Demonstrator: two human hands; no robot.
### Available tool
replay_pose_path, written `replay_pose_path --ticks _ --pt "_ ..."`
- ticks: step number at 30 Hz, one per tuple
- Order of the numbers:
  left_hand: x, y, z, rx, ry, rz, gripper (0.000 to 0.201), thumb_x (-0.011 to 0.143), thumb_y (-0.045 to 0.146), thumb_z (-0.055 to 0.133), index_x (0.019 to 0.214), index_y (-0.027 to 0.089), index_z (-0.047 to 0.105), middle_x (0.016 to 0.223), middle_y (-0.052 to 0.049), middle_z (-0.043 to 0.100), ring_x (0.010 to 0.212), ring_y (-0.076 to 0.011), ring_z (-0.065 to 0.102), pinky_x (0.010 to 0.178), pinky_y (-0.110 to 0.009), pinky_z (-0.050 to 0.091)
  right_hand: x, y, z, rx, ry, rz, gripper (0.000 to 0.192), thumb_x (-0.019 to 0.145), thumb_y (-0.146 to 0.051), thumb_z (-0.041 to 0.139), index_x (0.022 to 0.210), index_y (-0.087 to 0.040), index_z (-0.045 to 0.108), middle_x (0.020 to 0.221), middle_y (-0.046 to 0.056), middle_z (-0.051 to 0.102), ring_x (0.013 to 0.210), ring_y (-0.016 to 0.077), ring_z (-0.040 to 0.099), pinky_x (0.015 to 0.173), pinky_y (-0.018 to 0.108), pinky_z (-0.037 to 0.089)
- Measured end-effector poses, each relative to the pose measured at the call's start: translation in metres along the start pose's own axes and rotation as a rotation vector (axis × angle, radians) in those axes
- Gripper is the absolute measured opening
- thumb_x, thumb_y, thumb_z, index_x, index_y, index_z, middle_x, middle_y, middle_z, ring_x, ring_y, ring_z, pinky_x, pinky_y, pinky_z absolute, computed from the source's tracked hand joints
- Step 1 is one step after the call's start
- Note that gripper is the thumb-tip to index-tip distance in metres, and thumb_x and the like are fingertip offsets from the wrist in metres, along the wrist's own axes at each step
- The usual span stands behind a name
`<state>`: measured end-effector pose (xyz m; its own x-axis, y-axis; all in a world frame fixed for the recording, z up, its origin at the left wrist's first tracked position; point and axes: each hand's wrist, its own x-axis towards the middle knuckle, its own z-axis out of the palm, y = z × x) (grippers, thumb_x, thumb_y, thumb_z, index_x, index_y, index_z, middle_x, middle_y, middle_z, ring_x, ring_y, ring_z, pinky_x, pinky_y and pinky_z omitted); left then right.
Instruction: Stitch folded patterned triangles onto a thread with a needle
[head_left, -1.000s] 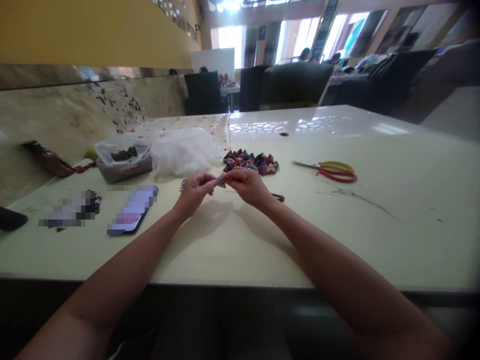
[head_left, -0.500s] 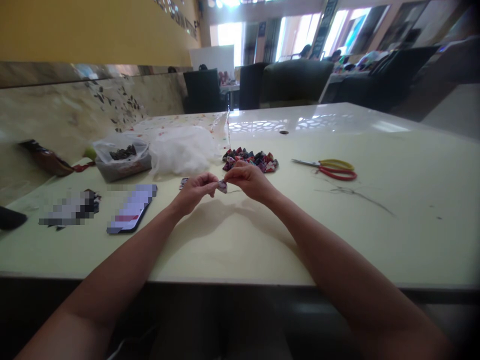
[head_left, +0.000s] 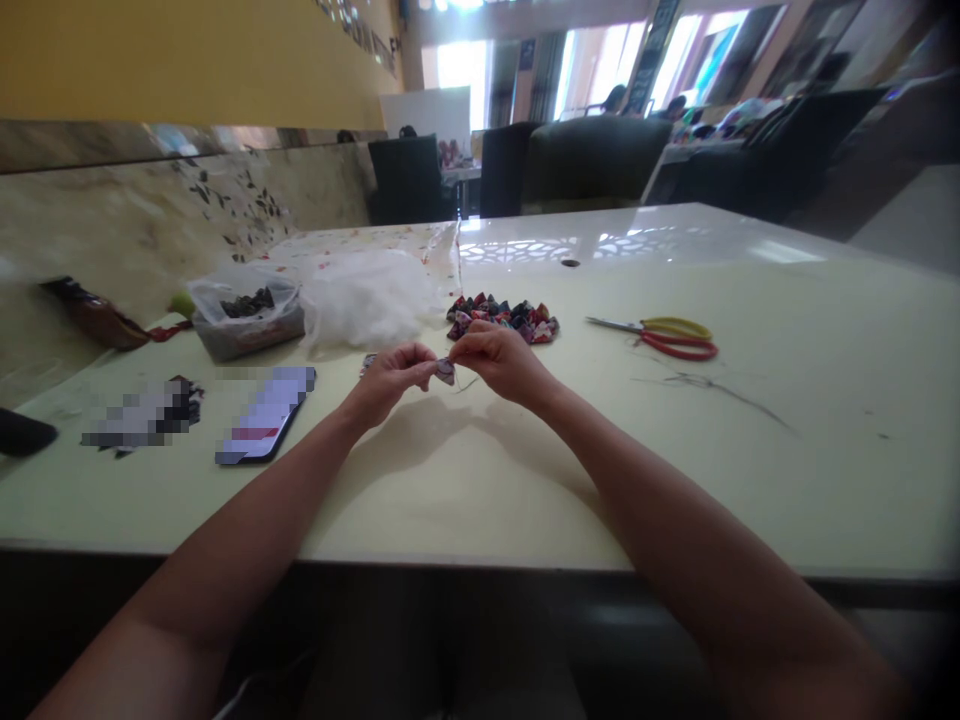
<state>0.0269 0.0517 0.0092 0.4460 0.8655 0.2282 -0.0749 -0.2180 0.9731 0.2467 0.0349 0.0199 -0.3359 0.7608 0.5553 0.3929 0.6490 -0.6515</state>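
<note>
Between my hands is a small folded piece of patterned cloth point(head_left: 445, 371), pale with dark lines. My left hand point(head_left: 396, 378) pinches its left side between thumb and fingers. My right hand point(head_left: 499, 358) is closed in a pinch at its upper right edge; whether a needle is in those fingertips is too small to tell. A thin thread point(head_left: 466, 385) hangs under the right hand. Just behind the hands lies a cluster of small stuffed cloth pieces point(head_left: 517, 318) in red, purple and dark prints. Another bit of patterned cloth point(head_left: 367, 364) shows partly behind my left hand.
Yellow-and-red-handled scissors point(head_left: 660, 334) and loose dark threads point(head_left: 705, 383) lie to the right. At left are a phone point(head_left: 268, 415), a dark cloth pile point(head_left: 146, 415) partly blurred, a bag-lined container point(head_left: 251, 335) and white stuffing point(head_left: 371, 300). Chairs point(head_left: 600, 165) stand beyond the table.
Both hands stay at nearly the same spot. The cloth piece has turned slightly, and the thread beneath the right hand hangs differently. The view has shifted a little.
</note>
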Motion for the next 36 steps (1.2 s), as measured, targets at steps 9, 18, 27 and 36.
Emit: replay_pose_path --ticks 9,18,27,36 --pt "-0.0006 0.0021 0.002 0.074 0.099 0.001 0.026 0.071 0.038 0.09 0.076 0.017 0.075 0.074 -0.003 0.071 0.065 -0.0111 0.057 0.064 -0.026 0.046 -0.0003 -0.002 0.0001 -0.038 -0.021 0.007 0.018 0.092 -0.011 0.062 0.083 -0.017 0.076 0.085 0.003 0.062 0.076 0.0132 0.055 0.074 0.03 0.043" --pt "-0.001 0.0049 0.0048 0.108 0.123 0.004 0.024 0.071 0.037 0.088 0.076 0.017 0.075 0.075 -0.004 0.074 0.066 -0.0123 0.058 0.064 -0.027 0.046 -0.0005 -0.0039 0.0001 -0.045 -0.021 0.014 0.018 0.092 -0.012 0.061 0.081 -0.017 0.075 0.083 0.003 0.062 0.074 0.0132 0.054 0.073 0.03 0.042" --pt "-0.0019 0.0064 0.0064 0.131 0.114 0.005 0.024 0.072 0.039 0.087 0.076 0.018 0.075 0.079 -0.006 0.079 0.07 -0.0148 0.064 0.064 -0.028 0.047 -0.0006 -0.0037 0.0032 -0.033 -0.007 0.026 0.018 0.092 -0.015 0.061 0.08 -0.018 0.073 0.084 0.003 0.064 0.075 0.0136 0.055 0.072 0.03 0.043" --pt "-0.0017 0.0062 0.0062 0.043 0.09 -0.036 0.023 0.071 0.037 0.089 0.076 0.018 0.077 0.079 -0.006 0.079 0.069 -0.0138 0.064 0.065 -0.027 0.048 -0.001 0.0007 0.0032 0.008 0.016 0.015 0.016 0.09 -0.014 0.063 0.08 -0.018 0.075 0.084 0.003 0.064 0.078 0.0148 0.058 0.077 0.032 0.046"
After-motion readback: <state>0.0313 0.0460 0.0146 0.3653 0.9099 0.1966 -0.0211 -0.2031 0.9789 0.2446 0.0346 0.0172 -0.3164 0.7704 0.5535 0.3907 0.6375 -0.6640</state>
